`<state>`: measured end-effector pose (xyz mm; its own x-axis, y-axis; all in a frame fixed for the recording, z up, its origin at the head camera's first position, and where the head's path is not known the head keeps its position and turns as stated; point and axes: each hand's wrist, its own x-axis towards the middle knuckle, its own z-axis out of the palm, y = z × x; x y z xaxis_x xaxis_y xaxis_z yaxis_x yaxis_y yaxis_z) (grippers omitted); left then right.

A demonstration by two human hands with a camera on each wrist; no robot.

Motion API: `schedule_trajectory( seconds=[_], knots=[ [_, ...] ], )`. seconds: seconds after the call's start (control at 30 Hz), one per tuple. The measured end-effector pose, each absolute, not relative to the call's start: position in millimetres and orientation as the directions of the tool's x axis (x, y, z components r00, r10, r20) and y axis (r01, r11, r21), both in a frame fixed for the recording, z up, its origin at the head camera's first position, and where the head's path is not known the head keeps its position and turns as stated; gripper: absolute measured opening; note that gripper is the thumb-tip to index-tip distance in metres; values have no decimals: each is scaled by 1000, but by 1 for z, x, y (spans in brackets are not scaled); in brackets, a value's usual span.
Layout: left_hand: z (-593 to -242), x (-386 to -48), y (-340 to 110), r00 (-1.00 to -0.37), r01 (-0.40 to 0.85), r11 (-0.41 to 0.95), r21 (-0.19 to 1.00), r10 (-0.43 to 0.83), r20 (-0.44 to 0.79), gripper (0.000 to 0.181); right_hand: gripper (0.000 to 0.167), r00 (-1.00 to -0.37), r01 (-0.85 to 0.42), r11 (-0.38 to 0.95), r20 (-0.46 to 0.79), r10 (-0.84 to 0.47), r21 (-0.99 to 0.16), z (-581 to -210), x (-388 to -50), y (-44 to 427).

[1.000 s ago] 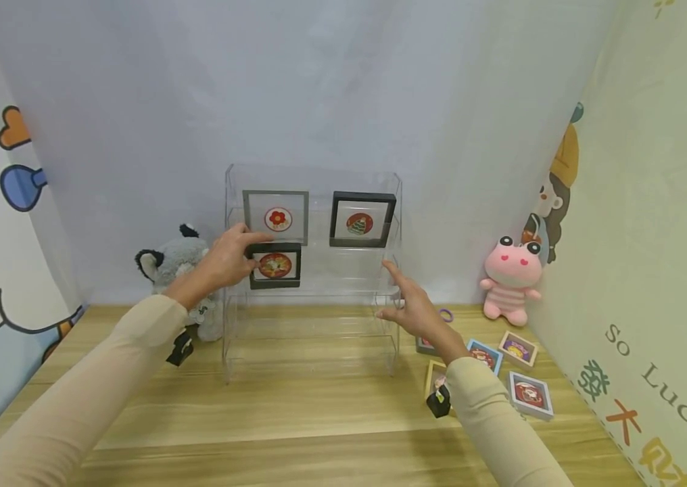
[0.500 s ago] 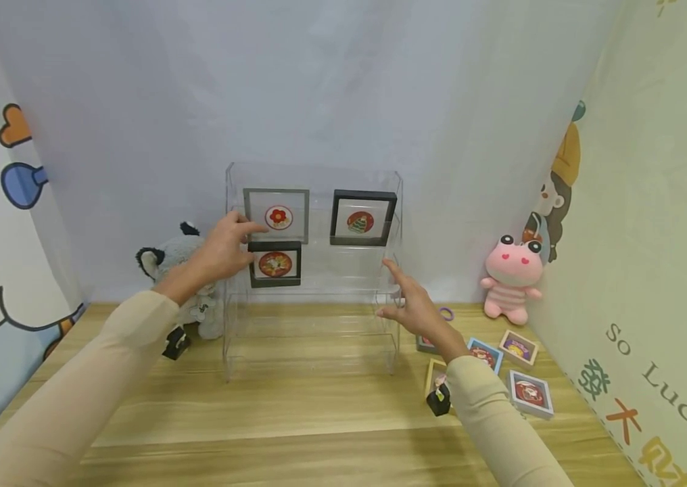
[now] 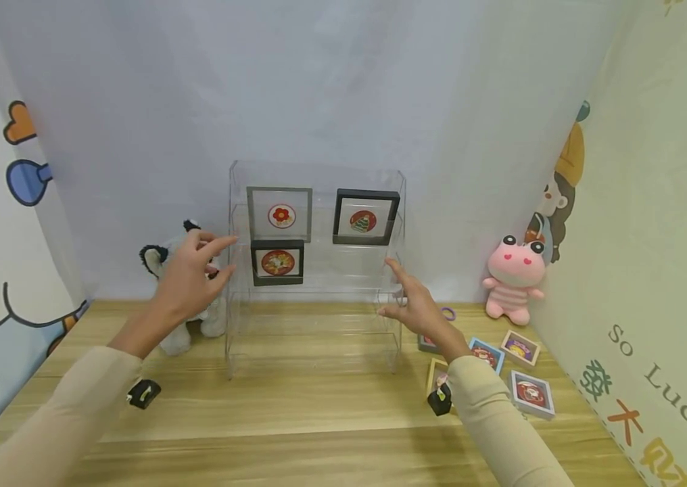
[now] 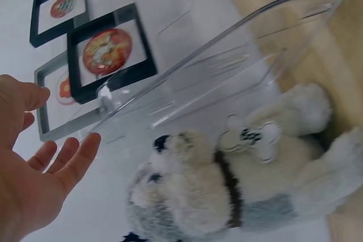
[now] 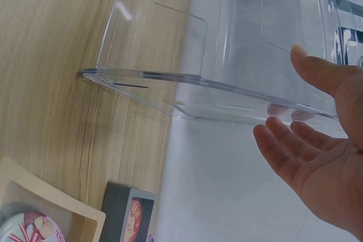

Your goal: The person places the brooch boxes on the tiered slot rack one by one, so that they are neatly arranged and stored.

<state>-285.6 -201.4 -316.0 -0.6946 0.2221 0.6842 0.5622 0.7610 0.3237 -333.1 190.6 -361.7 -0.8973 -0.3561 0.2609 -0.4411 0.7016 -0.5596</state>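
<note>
A clear acrylic tiered rack (image 3: 319, 325) stands on the wooden table. On its top tier are a grey frame with a red flower (image 3: 310, 215) at left and a black frame with a tree picture (image 3: 363, 216) at right. One tier down, at left, stands a black frame with a bowl-like picture (image 3: 278, 262). My left hand (image 3: 193, 276) is apart from the frames, by the rack's left side, fingers spread and holding nothing. My right hand (image 3: 418, 310) is at the rack's right side, thumb and fingers apart around its edge; contact is unclear.
Behind my left hand sits a grey-and-white plush dog (image 4: 255, 179). A pink plush toy (image 3: 515, 279) leans at the back right. Several frames lie at right, including a blue one (image 3: 486, 353) and a white one (image 3: 531, 393). Small black objects (image 3: 144, 393) are on the table.
My left hand has let go of the lower black frame and moved left, away from the rack. That frame stays on its tier. The right hand has stayed at the rack's right side.
</note>
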Motion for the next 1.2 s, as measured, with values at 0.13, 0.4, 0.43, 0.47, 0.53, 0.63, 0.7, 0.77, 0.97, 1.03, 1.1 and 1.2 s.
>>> schedule_trajectory(
  seconds=[0.13,0.4,0.43,0.47,0.53,0.63,0.7,0.77,0.97,1.03,1.1,1.2],
  knots=[
    [-342,-272,-205,-689,550,778,304,217,691,48,97,-899,-437,701,258,-353,-563,-362,-333,190],
    [-391,-254,-207,-765,467,816,341,179,619,64,98,-900,-435,704,251,-356,-562,-361,-333,190],
    [-395,-254,-206,-782,450,823,348,175,598,67,98,-900,-436,704,252,-356,-560,-361,-333,190],
    [-398,-253,-206,-801,431,829,358,168,575,69,98,-898,-439,704,256,-357,-558,-361,-333,190],
    [-404,-254,-204,-837,392,839,378,155,524,74,98,-898,-440,704,258,-357,-558,-360,-334,190],
    [-411,-254,-202,-879,343,846,408,135,458,76,98,-897,-441,703,254,-361,-558,-360,-333,191],
    [-416,-254,-202,-892,327,842,429,124,435,77,97,-897,-441,702,253,-362,-558,-360,-334,191],
    [-419,-254,-201,-894,325,838,438,122,431,77,97,-895,-445,703,257,-364,-555,-361,-334,191],
    [-429,-257,-200,-883,349,830,435,136,450,79,98,-895,-445,705,257,-364,-553,-359,-334,191],
    [-431,-258,-200,-886,345,828,442,132,444,80,99,-897,-441,703,246,-368,-557,-358,-334,192],
    [-433,-258,-199,-891,334,828,449,123,437,82,98,-897,-438,698,228,-378,-566,-357,-334,193],
    [-435,-258,-199,-896,319,830,458,107,430,83,99,-897,-433,690,201,-394,-580,-356,-333,196]
  ],
)
